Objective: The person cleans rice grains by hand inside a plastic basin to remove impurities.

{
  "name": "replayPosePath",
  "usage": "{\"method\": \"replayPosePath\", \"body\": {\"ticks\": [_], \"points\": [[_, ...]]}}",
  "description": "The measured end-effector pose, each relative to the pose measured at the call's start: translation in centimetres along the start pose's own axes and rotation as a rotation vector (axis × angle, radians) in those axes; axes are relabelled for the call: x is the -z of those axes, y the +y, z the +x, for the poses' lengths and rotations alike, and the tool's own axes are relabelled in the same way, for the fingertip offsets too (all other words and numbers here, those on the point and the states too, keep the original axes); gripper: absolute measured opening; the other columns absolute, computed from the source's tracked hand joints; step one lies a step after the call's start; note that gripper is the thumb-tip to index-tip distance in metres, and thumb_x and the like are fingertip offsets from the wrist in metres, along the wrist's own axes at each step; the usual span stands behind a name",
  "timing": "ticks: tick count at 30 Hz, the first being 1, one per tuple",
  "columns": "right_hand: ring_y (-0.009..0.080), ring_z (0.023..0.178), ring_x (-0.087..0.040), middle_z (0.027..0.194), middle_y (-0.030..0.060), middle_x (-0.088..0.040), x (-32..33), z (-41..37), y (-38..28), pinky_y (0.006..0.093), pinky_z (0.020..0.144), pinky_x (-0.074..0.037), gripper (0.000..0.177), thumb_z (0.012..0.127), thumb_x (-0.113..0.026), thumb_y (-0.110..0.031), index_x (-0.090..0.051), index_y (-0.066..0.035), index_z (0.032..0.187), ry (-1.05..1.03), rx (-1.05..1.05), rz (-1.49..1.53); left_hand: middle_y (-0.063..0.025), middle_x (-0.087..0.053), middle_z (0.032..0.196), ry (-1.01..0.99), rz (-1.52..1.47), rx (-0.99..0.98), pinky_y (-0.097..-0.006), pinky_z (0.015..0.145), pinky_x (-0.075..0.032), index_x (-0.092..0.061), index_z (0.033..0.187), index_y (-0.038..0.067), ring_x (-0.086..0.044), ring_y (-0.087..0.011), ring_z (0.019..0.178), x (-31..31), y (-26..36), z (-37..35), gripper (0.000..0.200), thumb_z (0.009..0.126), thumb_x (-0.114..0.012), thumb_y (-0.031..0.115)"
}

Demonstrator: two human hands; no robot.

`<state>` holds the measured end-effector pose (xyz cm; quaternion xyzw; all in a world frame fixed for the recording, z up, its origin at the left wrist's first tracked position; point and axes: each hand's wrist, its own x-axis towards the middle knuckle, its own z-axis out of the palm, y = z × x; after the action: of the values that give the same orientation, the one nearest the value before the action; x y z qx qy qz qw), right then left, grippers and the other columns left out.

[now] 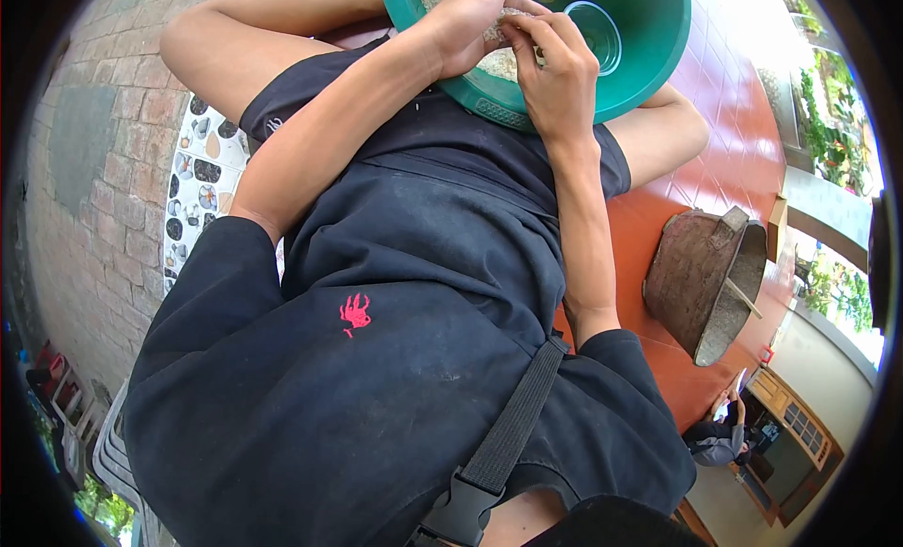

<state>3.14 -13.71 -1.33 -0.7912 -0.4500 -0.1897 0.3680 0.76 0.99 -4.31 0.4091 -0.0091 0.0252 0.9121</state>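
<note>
I sit with a green basin [649,77] in my lap, its upper part cut off by the frame edge. Whitish, grainy stuff [499,64] lies inside it, and a clear round glass or cup [595,39] stands at its right side. Over the basin my left hand [467,25] is curled around a crumbly whitish clump [496,30]. My right hand [557,65] meets it there, fingers bent and pinched together at the clump's edge. Whether the right fingertips hold a bit of it is too small to make out.
A weathered brown tub [691,269] with a stick [743,298] in it stands on the red tiled floor [640,237] at the right. Another person [720,443] is farther off, lower right. Brick paving [122,171] lies left, beyond a pebble-patterned edge [198,185].
</note>
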Motion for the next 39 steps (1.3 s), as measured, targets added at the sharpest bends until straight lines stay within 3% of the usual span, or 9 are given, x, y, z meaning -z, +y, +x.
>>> {"method": "replayPosePath", "body": {"ticks": [3, 10, 15, 16, 18, 20, 28, 36, 39], "points": [[0.0309, 0.092, -0.069, 0.102, 0.0103, -0.072, -0.2, 0.0, -0.2, 0.0393, 0.082, -0.056, 0.010, 0.088, -0.074, -0.005, -0.074, -0.001, 0.098, 0.004, -0.052, 0.011, -0.0091, -0.070, 0.103, 0.195, -0.105, 0.280, -0.0308, 0.077, -0.054, -0.063, 0.111, 0.003, -0.066, -0.0174, 0.088, -0.3, 0.4, 1.0, 0.031, 0.109, -0.043, 0.026], [0.0322, 0.086, -0.068, 0.095, 0.0126, -0.069, -0.3, -0.1, -0.1, 0.0414, 0.077, -0.055, 0.009, 0.088, -0.073, -0.004, -0.070, 0.000, 0.095, -0.010, -0.108, 0.026, -0.0091, -0.070, 0.100, 0.204, -0.073, 0.313, -0.0302, 0.074, -0.054, -0.063, 0.110, 0.002, -0.067, -0.0177, 0.085, -0.2, 0.4, 1.0, 0.031, 0.109, -0.043, 0.026], [0.0298, 0.081, -0.067, 0.090, 0.0126, -0.066, 0.4, 0.3, -1.3, 0.0403, 0.072, -0.054, 0.007, 0.092, -0.071, -0.006, -0.068, 0.001, 0.096, 0.011, -0.150, 0.061, -0.0124, -0.070, 0.101, -0.070, -0.256, 0.239, -0.0315, 0.075, -0.056, -0.063, 0.111, -0.001, -0.068, -0.0205, 0.085, 2.1, -0.6, 1.5, 0.034, 0.109, -0.043, 0.026], [0.0291, 0.078, -0.066, 0.089, 0.0127, -0.065, 0.5, 0.4, -1.1, 0.0399, 0.070, -0.053, 0.007, 0.094, -0.069, -0.006, -0.067, 0.001, 0.096, 0.077, -0.160, 0.038, -0.0124, -0.070, 0.101, -0.069, -0.256, 0.239, -0.0315, 0.075, -0.056, -0.063, 0.111, -0.001, -0.068, -0.0205, 0.085, 0.7, 0.3, 1.2, 0.034, 0.109, -0.043, 0.026], [0.0284, 0.075, -0.065, 0.088, 0.0127, -0.064, 0.7, 0.5, -0.7, 0.0395, 0.067, -0.052, 0.007, 0.096, -0.068, -0.006, -0.066, 0.001, 0.096, 0.143, -0.169, 0.014, -0.0161, -0.070, 0.101, 0.277, -0.112, 0.283, -0.0340, 0.083, -0.060, -0.062, 0.111, -0.005, -0.070, -0.0246, 0.090, -1.9, 1.8, 0.7, 0.038, 0.109, -0.041, 0.027], [0.0280, 0.073, -0.062, 0.086, 0.0127, -0.062, 0.9, 0.5, 0.2, 0.0387, 0.066, -0.050, 0.006, 0.098, -0.065, -0.004, -0.065, 0.001, 0.097, 0.398, -0.182, -0.090, -0.0178, -0.070, 0.102, 0.238, -0.136, 0.314, -0.0359, 0.087, -0.060, -0.062, 0.112, -0.007, -0.071, -0.0269, 0.093, -1.7, 1.7, 0.7, 0.041, 0.110, -0.039, 0.027], [0.0282, 0.099, -0.056, 0.098, 0.0119, -0.060, 2.4, 0.3, 1.4, 0.0417, 0.088, -0.043, 0.011, 0.089, -0.068, -0.008, -0.065, -0.001, 0.098, 0.536, -0.142, -0.505, -0.0210, -0.070, 0.105, 0.248, -0.146, 0.392, -0.0380, 0.090, -0.061, -0.060, 0.118, -0.011, -0.072, -0.0309, 0.098, -2.5, 3.0, 0.3, 0.048, 0.112, -0.033, 0.029], [0.0281, 0.103, -0.052, 0.109, 0.0080, -0.060, 0.3, 0.1, 0.2, 0.0423, 0.091, -0.040, 0.020, 0.087, -0.078, -0.025, -0.073, -0.010, 0.098, 0.153, -0.006, -0.227, -0.0188, -0.069, 0.106, 0.057, -0.216, 0.162, -0.0391, 0.092, -0.058, -0.060, 0.116, -0.007, -0.069, -0.0291, 0.099, -1.1, 1.8, -0.1, 0.045, 0.111, -0.032, 0.028], [0.0289, 0.107, -0.050, 0.113, 0.0088, -0.058, 0.0, -0.1, 0.2, 0.0422, 0.091, -0.040, 0.025, 0.086, -0.081, -0.030, -0.074, -0.008, 0.097, 0.065, -0.024, -0.296, -0.0180, -0.069, 0.107, 0.204, -0.158, 0.302, -0.0390, 0.096, -0.055, -0.060, 0.116, -0.007, -0.069, -0.0282, 0.101, -1.8, 2.3, 0.6, 0.045, 0.111, -0.032, 0.028]]}}
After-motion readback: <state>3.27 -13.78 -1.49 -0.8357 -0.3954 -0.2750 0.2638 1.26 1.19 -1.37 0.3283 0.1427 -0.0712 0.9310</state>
